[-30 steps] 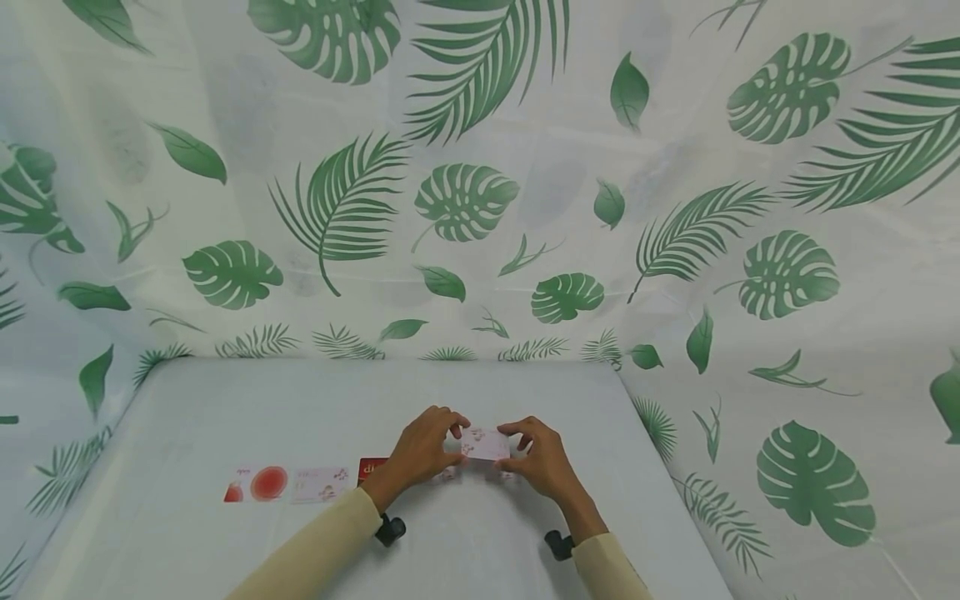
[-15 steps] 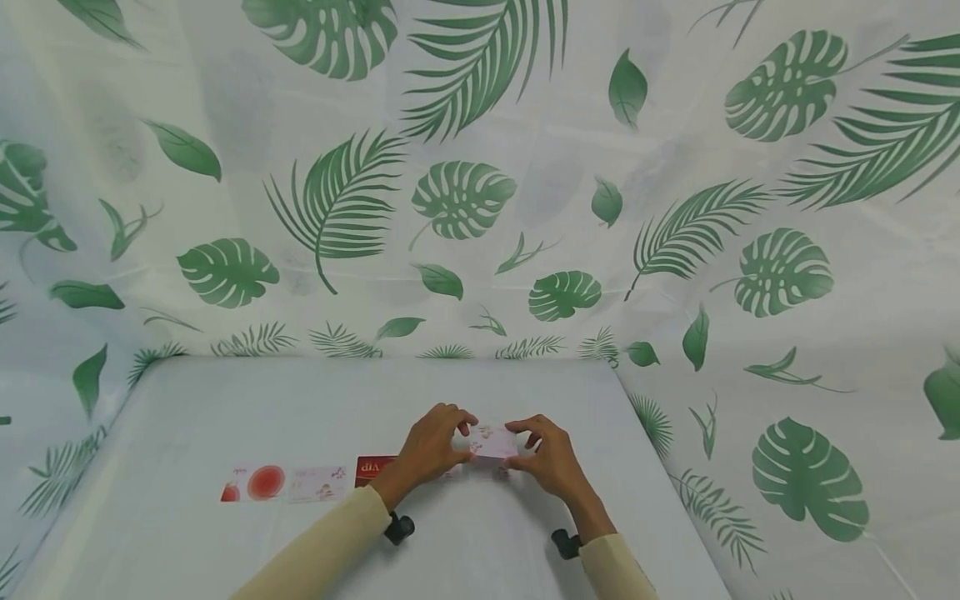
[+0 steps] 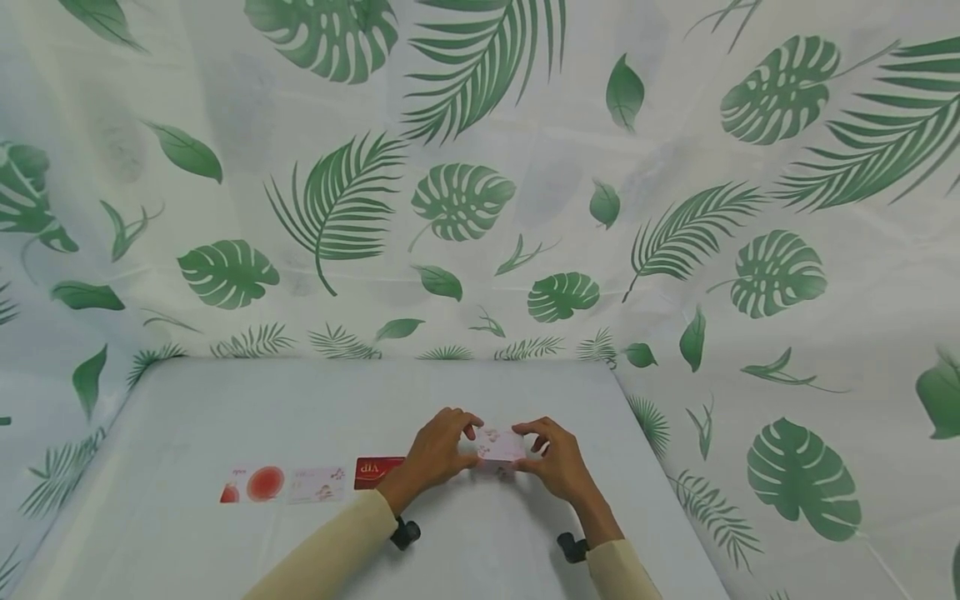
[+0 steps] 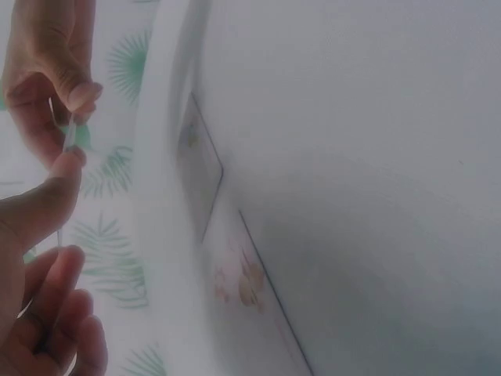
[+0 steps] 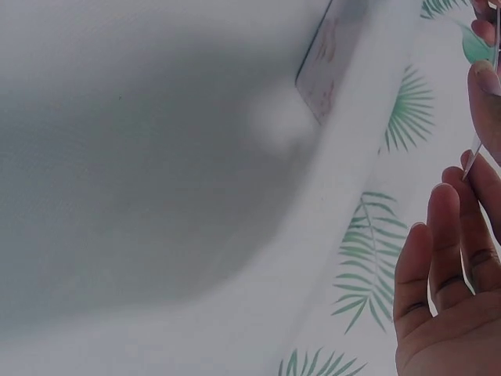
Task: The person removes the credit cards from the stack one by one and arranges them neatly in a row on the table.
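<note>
A thin white card with a pink flower print point(image 3: 500, 445) is held up just above the table between both hands. My left hand point(image 3: 438, 446) pinches its left edge between thumb and fingers. On the opposite edge my right hand point(image 3: 558, 460) grips it likewise. The left wrist view shows this card edge-on, with the left hand point(image 4: 47, 290) below and the right hand point(image 4: 55, 70) above. Beneath lies another flower-printed card point(image 3: 501, 472), mostly hidden in the head view. In the right wrist view, a card on the table point(image 5: 335, 59) lies beyond the right hand's fingers point(image 5: 442, 235).
In a row to the left lie a card with a big red circle point(image 3: 265, 482), a pale pink flowered card point(image 3: 317, 484) and a red VIP card point(image 3: 375, 472), partly behind the left forearm. The white table point(image 3: 225, 408) meets a leaf-patterned curtain point(image 3: 480, 275) at the back.
Both hands have shifted a little to the right with the card between them. More of the red VIP card shows beside the left wrist. The row of cards has stayed put.
</note>
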{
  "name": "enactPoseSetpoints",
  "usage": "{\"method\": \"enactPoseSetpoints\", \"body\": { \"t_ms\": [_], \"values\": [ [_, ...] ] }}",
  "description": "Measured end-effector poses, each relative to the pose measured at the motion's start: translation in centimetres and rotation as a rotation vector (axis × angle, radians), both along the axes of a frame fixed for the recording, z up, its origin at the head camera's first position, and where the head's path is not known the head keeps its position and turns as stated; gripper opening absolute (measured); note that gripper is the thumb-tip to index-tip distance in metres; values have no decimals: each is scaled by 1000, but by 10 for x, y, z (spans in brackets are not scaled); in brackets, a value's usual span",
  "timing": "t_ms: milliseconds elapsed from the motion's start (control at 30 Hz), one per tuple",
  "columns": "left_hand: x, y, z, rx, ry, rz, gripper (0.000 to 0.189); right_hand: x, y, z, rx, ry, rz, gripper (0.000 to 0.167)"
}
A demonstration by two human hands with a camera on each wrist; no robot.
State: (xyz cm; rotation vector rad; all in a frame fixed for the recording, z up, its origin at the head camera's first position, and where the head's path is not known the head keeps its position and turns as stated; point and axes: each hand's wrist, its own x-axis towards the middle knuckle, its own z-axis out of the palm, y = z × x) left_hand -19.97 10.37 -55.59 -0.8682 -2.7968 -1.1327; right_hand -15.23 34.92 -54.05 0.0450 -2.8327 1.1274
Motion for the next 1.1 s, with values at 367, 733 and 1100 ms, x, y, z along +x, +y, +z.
{"method": "enactPoseSetpoints", "body": {
  "t_ms": [367, 733, 1100],
  "values": [
    [5, 6, -4, 17, 9, -16, 49, 5, 11, -3, 0, -15, -16, 60],
    [10, 12, -6, 39, 26, -39, 48, 11, 19, -7, 8, -40, -45, 61],
    [13, 22, -11, 47, 46, -18, 48, 15, 25, -7, 21, -65, -82, 62]
  ]
}}
